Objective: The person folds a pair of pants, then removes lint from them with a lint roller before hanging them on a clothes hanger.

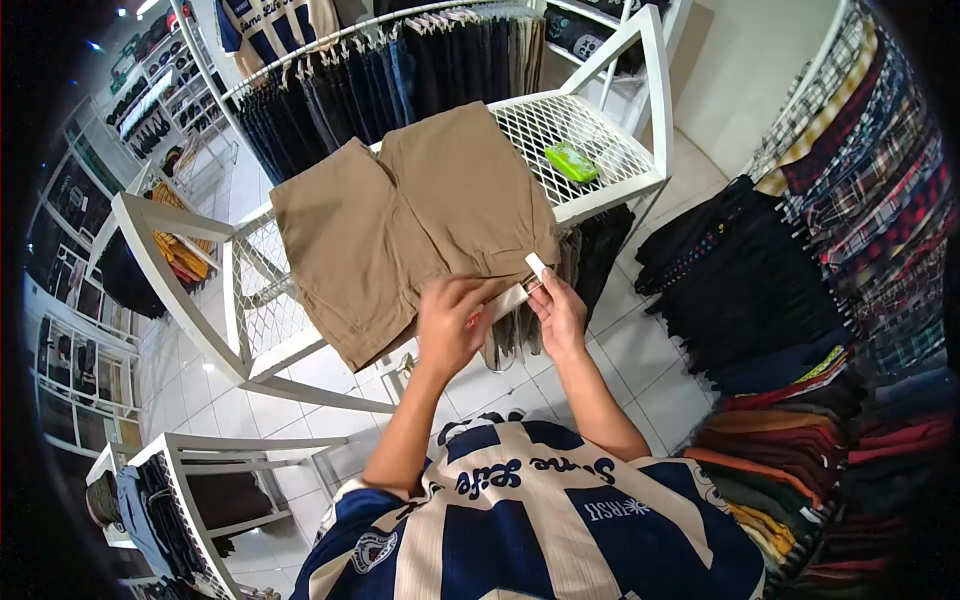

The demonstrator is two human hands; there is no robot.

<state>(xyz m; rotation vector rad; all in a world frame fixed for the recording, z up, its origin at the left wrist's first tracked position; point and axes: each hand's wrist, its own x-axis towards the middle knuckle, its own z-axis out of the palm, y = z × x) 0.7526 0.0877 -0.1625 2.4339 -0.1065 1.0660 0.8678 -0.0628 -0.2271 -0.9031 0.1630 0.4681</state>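
Tan shorts point(450, 190) lie spread out on a white mesh rack point(610, 150), waistband edge toward me. At that near edge, my right hand point(560, 312) pinches a narrow white tag point(537, 266) between thumb and fingers. A second, wider white tag point(507, 302) stretches between my two hands, with a spot of red at its left end. My left hand point(452, 318) has its fingers curled around that left end, slightly blurred. Beyond the shorts, a bright green packet point(571, 162) rests on the mesh.
Behind the rack, dark trousers point(400, 75) hang from a curved rail. Plaid shirts point(880, 190) hang at the right, above rows of folded coloured clothes point(770, 440). A low white shelf point(180, 480) with folded jeans stands at the lower left. White floor tiles point(640, 350) show between.
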